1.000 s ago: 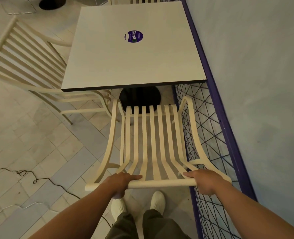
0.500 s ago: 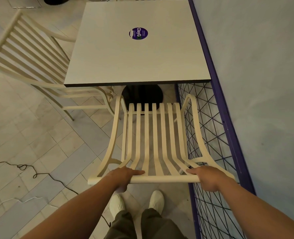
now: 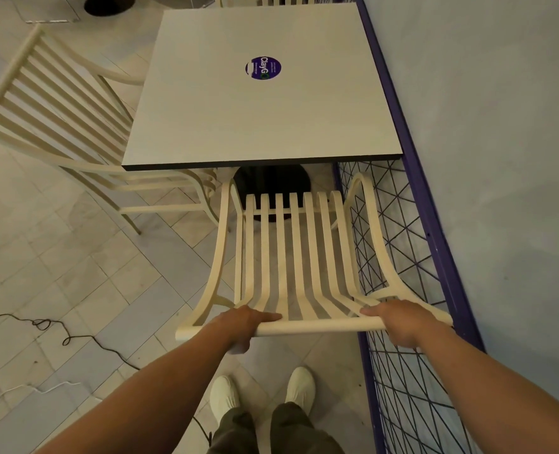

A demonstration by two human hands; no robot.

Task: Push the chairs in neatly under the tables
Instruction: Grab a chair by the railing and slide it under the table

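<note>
Both hands hold the top rail of the slatted chair (image 3: 291, 257). The left hand (image 3: 245, 322) is closed over the rail left of centre, fingers on top and thumb beneath. The right hand (image 3: 399, 321) is wrapped round the rail near its right end. Each grip is fully closed on the chair, with no slack seen.

Compared with a second ago, the chair has advanced toward the table (image 3: 261, 93): the front of the seat now sits closer to the table's near edge, and its front corners are just reaching under it. The step in hand is judged to be the push-in, partly done; most of the seat remains outside the table edge.

Relative to the table, the chair stands on the near side, roughly centred on the dark pedestal base (image 3: 271, 181). That base is the likely stop for forward travel.

To the right of the table, the purple wire fence (image 3: 402, 257) runs just beside the chair's right arm; clearance there is slight, and a scrape is possible if the chair drifts right. To the left of the table, a second chair (image 3: 58, 119) stands angled, its seat already partly under the left edge and near the held chair's front left corner. Open floor (image 3: 75, 273) lies on that side, crossed by a loose dark cable (image 3: 52, 326) well clear of the chair legs.
</note>
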